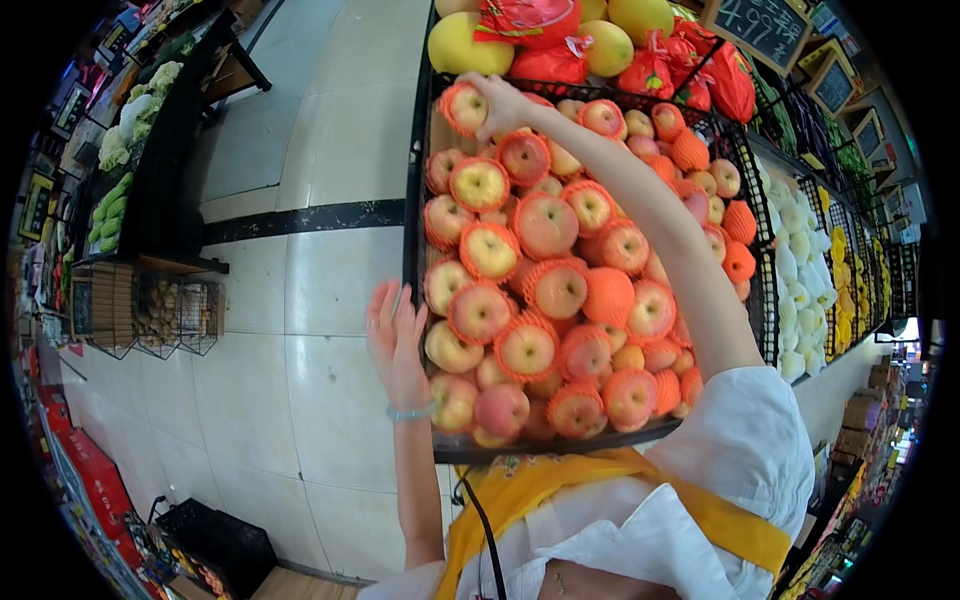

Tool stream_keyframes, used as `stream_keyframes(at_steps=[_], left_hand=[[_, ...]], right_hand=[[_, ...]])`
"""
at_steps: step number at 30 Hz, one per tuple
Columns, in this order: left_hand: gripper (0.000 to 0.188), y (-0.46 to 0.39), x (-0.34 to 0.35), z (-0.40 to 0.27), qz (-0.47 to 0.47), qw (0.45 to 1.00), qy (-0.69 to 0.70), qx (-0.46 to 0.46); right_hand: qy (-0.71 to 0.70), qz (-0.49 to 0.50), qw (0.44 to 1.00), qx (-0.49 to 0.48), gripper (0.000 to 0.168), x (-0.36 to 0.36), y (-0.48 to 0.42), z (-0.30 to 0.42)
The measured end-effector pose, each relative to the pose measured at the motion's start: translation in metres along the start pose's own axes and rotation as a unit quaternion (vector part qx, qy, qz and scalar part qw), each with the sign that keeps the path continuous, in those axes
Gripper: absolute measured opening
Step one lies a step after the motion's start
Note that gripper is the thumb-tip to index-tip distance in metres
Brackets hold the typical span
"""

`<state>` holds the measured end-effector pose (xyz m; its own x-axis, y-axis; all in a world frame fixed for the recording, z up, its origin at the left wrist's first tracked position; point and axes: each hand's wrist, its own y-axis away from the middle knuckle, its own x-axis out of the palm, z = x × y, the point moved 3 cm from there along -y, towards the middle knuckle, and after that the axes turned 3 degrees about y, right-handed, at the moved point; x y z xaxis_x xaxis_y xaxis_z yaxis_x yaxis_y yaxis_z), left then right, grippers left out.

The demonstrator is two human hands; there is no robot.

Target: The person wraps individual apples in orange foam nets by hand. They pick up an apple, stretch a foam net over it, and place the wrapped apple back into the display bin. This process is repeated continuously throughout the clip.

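My right hand (499,105) reaches to the far left corner of the apple display, its fingers around an apple in a red foam net (463,109). Bare brown board shows just below that apple. My left hand (399,337), with a pale bangle at the wrist, is raised beside the display's left edge, fingers apart and nothing held. Rows of apples (549,225), many in red foam nets, fill the black-edged display (411,247) before me. A pink apple without a net (502,410) lies near the front edge.
Yellow pomelos (471,52) and red-wrapped fruit (551,64) lie beyond the apples. To the right are pale fruit in white nets (796,277). Across the tiled aisle (337,285) stand a black vegetable stand (161,187) and wire baskets (176,311). A black crate (217,551) sits lower left.
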<state>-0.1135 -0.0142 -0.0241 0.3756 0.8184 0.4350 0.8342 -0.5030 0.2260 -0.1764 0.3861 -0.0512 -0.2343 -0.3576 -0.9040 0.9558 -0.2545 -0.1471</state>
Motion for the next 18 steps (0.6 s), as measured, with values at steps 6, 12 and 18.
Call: stream_keyframes(at_steps=[6, 12, 18], left_hand=[[0.046, 0.001, -0.035, -0.001, -0.031, 0.999, 0.023, -0.037], [0.043, -0.017, -0.031, 0.009, -0.016, 0.998, 0.028, -0.046], [0.044, -0.034, -0.011, 0.011, 0.021, 0.998, 0.013, -0.056]], right_hand=[[0.067, 0.135, 0.988, 0.041, 0.104, 0.050, -0.027, -0.010], [0.187, 0.244, 0.950, 0.049, 0.105, 0.058, -0.037, -0.009], [0.189, 0.114, 0.975, 0.009, 0.096, 0.056, -0.020, -0.011]])
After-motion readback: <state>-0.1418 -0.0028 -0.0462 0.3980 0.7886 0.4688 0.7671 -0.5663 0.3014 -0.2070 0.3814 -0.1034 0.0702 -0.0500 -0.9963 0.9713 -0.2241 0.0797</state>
